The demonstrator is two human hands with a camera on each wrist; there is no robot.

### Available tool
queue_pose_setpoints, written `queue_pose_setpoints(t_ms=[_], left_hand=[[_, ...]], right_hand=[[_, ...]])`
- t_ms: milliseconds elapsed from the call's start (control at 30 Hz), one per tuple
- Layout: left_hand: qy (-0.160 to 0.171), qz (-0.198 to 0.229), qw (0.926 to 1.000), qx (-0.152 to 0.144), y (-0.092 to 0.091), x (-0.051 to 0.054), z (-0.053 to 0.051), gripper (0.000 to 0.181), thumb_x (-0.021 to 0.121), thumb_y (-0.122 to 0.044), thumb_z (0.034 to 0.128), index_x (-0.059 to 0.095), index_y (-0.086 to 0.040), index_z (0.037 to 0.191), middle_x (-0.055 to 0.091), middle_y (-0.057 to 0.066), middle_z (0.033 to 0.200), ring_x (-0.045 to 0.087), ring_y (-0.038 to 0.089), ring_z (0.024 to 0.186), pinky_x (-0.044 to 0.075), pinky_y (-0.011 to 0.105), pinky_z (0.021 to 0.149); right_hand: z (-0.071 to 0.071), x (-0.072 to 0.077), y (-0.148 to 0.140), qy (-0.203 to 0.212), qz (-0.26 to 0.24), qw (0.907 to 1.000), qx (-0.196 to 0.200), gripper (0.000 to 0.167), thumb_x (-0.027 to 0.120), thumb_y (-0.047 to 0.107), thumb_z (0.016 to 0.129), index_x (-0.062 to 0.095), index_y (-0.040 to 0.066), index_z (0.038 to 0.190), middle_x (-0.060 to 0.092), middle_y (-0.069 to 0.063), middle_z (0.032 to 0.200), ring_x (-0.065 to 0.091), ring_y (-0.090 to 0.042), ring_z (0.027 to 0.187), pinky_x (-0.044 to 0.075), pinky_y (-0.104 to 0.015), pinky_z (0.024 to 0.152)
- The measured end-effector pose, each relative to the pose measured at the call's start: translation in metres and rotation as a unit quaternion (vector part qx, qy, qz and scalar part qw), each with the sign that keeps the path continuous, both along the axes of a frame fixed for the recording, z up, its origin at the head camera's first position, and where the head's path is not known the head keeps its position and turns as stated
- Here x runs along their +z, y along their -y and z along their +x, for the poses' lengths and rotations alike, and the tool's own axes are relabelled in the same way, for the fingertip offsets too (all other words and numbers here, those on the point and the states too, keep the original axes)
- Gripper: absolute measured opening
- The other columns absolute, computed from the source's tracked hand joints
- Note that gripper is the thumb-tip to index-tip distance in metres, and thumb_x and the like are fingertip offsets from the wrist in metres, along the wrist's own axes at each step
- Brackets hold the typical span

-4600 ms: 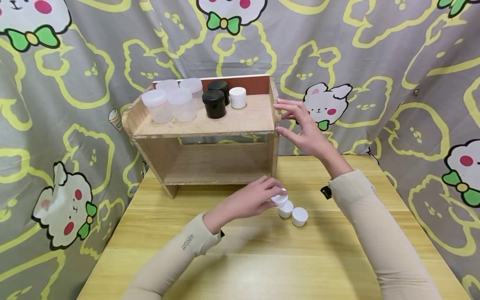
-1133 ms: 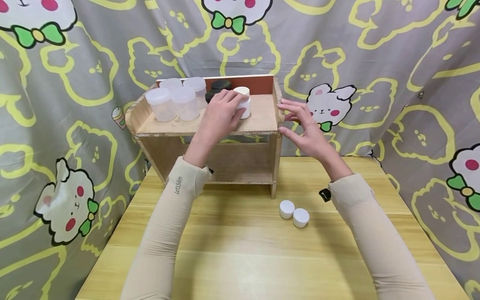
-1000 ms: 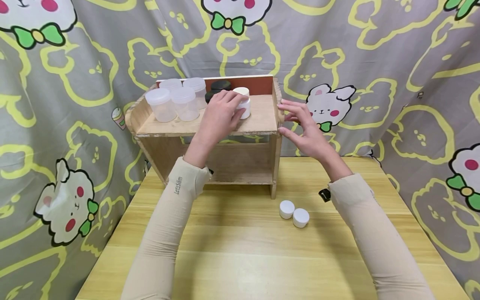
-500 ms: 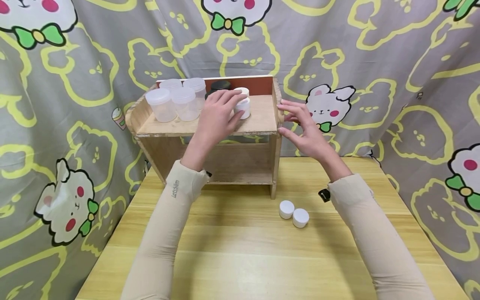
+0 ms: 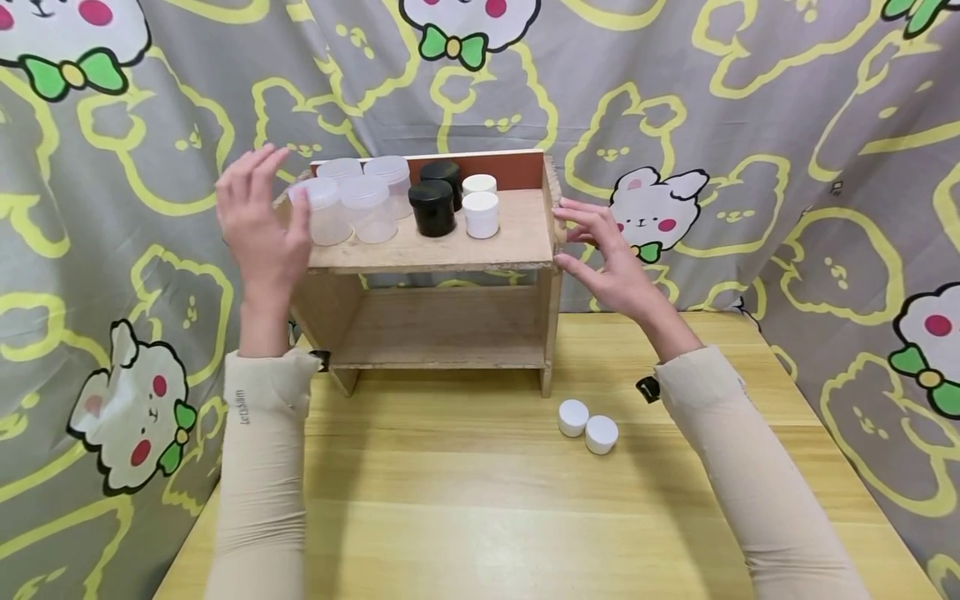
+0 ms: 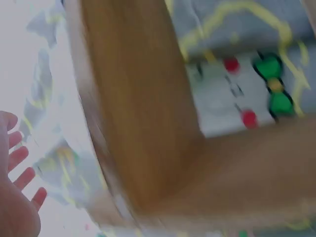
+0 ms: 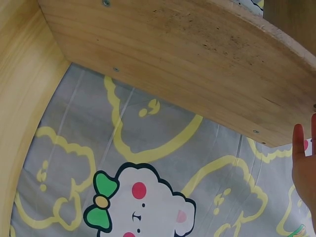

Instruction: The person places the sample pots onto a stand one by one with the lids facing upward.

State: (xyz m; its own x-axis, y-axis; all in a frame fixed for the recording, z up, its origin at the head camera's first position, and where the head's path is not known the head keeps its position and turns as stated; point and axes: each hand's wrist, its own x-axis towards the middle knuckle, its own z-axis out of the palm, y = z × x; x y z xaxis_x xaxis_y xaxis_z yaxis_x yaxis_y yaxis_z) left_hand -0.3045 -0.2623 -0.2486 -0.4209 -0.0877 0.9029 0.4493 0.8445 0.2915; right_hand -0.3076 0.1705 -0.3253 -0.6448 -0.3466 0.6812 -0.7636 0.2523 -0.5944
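My left hand (image 5: 262,225), fingers spread, is beside the left end of the small wooden shelf (image 5: 450,250), in front of the clear tubs; whether it touches the wood cannot be told. In the left wrist view its fingers (image 6: 19,158) are apart with nothing in them. My right hand (image 5: 611,258) rests its extended fingertips against the shelf's right side panel. On the top board stand two white jars, the front one (image 5: 481,215) before the rear one (image 5: 480,185), two black jars (image 5: 432,210), and several translucent lidded tubs (image 5: 369,210).
Two more white jars, one (image 5: 573,418) touching the other (image 5: 601,435), stand on the wooden table (image 5: 450,500) right of the shelf. The lower board (image 5: 442,329) is under the top one. A patterned grey curtain (image 5: 637,50) hangs behind.
My left hand took a white jar from the table, set it on the top board before the other white one, let go, and moved left to the shelf's end. My right hand stayed.
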Motion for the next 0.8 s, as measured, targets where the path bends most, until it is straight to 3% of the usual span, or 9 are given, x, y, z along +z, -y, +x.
queue_pose_setpoints(t_ms=[133, 367, 633, 800], left_hand=[[0.048, 0.019, 0.9986, 0.014, 0.036, -0.015, -0.003, 0.049, 0.055, -0.038, 0.0997, 0.062, -0.015, 0.142, 0.059, 0.007, 0.149, 0.045, 0.028, 0.142, 0.029, 0.043, 0.122], [0.12, 0.031, 0.9919, -0.027, 0.063, -0.045, -0.01, 0.055, 0.067, -0.039, 0.0959, 0.058, -0.015, 0.145, 0.057, 0.016, 0.145, 0.048, 0.036, 0.135, 0.037, 0.053, 0.114], [0.094, 0.052, 0.9932, -0.045, 0.066, -0.06, -0.022, 0.049, 0.072, -0.029, 0.0944, 0.063, -0.013, 0.14, 0.058, 0.016, 0.141, 0.049, 0.031, 0.136, 0.037, 0.046, 0.118], [0.081, 0.064, 0.9932, -0.053, 0.062, -0.061, -0.019, 0.046, 0.071, -0.02, 0.0945, 0.063, -0.006, 0.137, 0.058, 0.018, 0.141, 0.05, 0.033, 0.136, 0.036, 0.043, 0.119]], right_hand=[[0.0, 0.001, 0.0, 0.002, -0.003, 1.0, -0.001, 0.055, 0.067, -0.002, 0.097, 0.051, 0.01, 0.148, 0.037, 0.002, 0.162, 0.054, -0.015, 0.114, 0.044, -0.043, 0.112], [0.001, 0.0, 0.001, 0.003, -0.004, 1.0, 0.004, 0.055, 0.067, -0.003, 0.097, 0.051, 0.008, 0.149, 0.036, 0.0, 0.163, 0.054, -0.016, 0.115, 0.044, -0.043, 0.112], [0.01, 0.005, 0.002, -0.002, 0.005, 0.9999, -0.01, 0.062, 0.068, -0.005, 0.095, 0.048, 0.007, 0.152, 0.035, -0.002, 0.164, 0.056, -0.017, 0.114, 0.044, -0.046, 0.112], [0.019, 0.005, -0.011, 0.025, -0.007, 0.9985, -0.049, 0.072, 0.068, -0.005, 0.095, 0.039, 0.013, 0.159, 0.035, -0.01, 0.16, 0.054, -0.007, 0.115, 0.044, -0.04, 0.113]])
